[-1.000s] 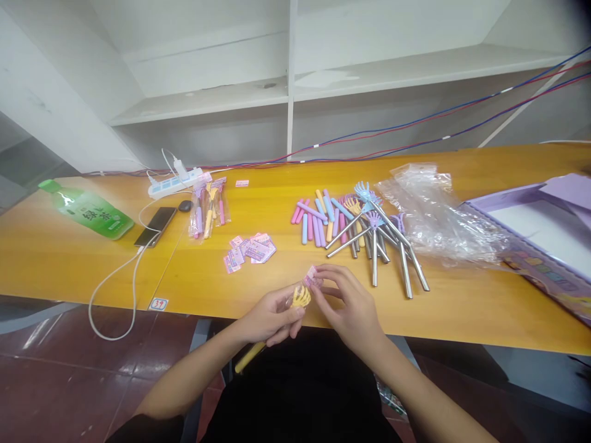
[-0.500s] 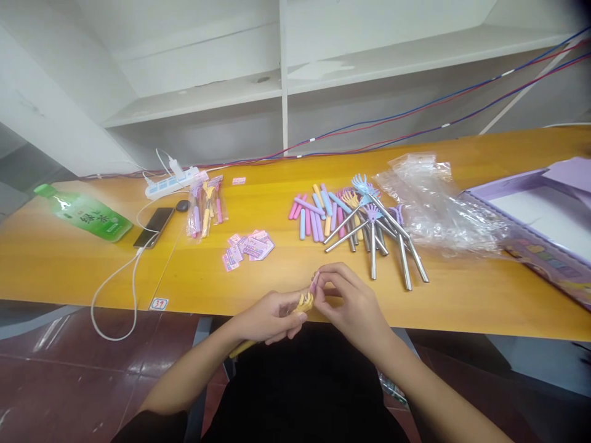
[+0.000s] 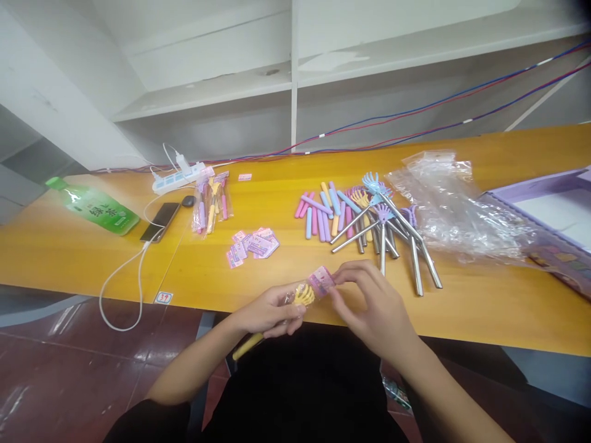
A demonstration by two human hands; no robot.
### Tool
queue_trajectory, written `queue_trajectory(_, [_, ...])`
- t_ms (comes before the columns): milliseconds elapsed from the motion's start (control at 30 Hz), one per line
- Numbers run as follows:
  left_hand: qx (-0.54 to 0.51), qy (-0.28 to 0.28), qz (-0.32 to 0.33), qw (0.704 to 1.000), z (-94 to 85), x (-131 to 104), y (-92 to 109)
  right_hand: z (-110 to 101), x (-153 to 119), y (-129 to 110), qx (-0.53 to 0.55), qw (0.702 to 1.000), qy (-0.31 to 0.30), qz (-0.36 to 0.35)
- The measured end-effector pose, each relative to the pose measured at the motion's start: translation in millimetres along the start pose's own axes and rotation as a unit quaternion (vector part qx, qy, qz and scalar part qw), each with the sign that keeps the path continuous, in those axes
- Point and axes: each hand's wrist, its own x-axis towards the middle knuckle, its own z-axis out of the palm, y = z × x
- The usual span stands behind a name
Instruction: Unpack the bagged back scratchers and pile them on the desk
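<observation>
My left hand (image 3: 272,312) is closed around a yellow back scratcher (image 3: 305,295) in a clear plastic bag, its handle end sticking out below my wrist. With thumb and fingers, my right hand (image 3: 369,298) pinches the edge of a pink and purple label card (image 3: 321,281), just beyond the scratcher's claw head. Whether the card is inside the bag or folded over its top, I cannot tell. Ahead on the table lie several loose label cards (image 3: 263,242). Farther right are unbagged back scratchers (image 3: 383,215) with metal rods, beside a group of coloured handle tubes (image 3: 322,223).
Bagged back scratchers (image 3: 211,206) lie near a power strip (image 3: 180,178). A green bottle (image 3: 99,209), a phone (image 3: 160,221) and a white cable (image 3: 141,280) are at left. Clear bags (image 3: 457,209) and a purple box (image 3: 530,184) occupy the right side.
The label card now faces up and shows more fully. My right hand has shifted right, opening a wider gap from my left. The view has moved slightly.
</observation>
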Motion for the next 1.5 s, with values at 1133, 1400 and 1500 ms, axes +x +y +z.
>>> queue_trajectory(1133, [0.095, -0.044, -0.01, 0.994, 4.5, -4, 7, 10, -7, 1, 0.001, 0.998, 0.043, 0.043])
queue_trajectory(1400, [-0.015, -0.062, 0.0, 0.998, -3.0, -3, 0, -4, -7, 35, 0.047, 0.997, -0.034, -0.049])
queue_trajectory(1500, [-0.011, -0.058, -0.001, 0.998, -3.0, -3, -1, -12, -1, 36, 0.088, 0.992, -0.046, -0.081])
